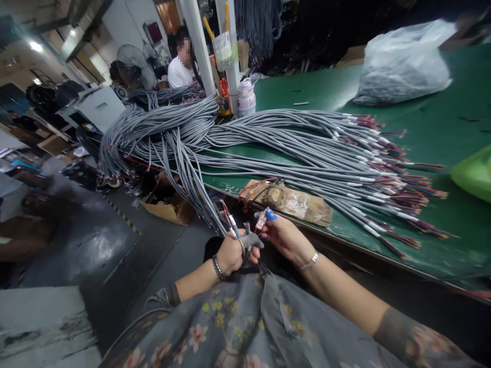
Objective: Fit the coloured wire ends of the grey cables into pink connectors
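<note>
My left hand [232,253] is closed around the ends of a few grey cables [224,217], with a grey finger cot on one finger; coloured wire tips stick up above the fist. My right hand [284,236], wearing a blue finger cot, pinches a small white connector [261,220] at the wire ends close to the left hand. Both hands hover over my lap, just off the edge of the green table [441,133]. The held cables run up into a large bundle of grey cables [307,148] lying across the table.
A brown cardboard piece [295,202] with red wires lies at the table edge. A clear plastic bag [402,64] sits at the back right, a green object [473,174] at the right. Two people sit beyond the white post [201,46]. A cardboard box [169,202] stands on the floor.
</note>
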`<action>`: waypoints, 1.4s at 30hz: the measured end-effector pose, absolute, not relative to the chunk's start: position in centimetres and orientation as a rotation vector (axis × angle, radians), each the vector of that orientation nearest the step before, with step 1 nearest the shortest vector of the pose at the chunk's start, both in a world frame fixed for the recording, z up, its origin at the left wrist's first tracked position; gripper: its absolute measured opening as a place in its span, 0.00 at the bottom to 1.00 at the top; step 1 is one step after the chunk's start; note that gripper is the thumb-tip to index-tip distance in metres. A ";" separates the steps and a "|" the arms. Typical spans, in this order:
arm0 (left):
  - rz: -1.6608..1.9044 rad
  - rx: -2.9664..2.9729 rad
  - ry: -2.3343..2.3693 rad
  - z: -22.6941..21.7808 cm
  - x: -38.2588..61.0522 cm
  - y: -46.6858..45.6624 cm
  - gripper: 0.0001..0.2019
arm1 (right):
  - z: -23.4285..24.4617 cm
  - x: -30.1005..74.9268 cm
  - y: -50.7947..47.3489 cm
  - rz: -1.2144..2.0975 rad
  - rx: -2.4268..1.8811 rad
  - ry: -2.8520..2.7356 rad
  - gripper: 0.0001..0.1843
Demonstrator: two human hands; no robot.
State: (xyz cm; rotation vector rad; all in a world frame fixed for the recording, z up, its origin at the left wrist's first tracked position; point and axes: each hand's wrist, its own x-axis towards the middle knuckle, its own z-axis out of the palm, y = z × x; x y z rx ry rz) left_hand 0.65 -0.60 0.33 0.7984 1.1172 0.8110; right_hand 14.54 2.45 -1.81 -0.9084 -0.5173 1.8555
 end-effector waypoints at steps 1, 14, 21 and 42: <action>0.810 0.799 1.122 0.3 0.6 -0.6 0.22 | -1.8 14.6 2.5 1.863 -0.902 -0.512 0.22; 0.771 0.803 1.134 0.5 0.9 -0.7 0.20 | -2.1 14.6 2.3 1.901 -0.825 -0.519 0.17; 0.835 0.814 1.132 0.4 0.4 -1.5 0.21 | -1.6 15.1 2.1 2.027 -0.791 -0.497 0.20; 0.979 0.754 1.213 0.8 1.8 -1.2 0.21 | -2.8 14.0 3.0 1.906 -0.812 -0.477 0.18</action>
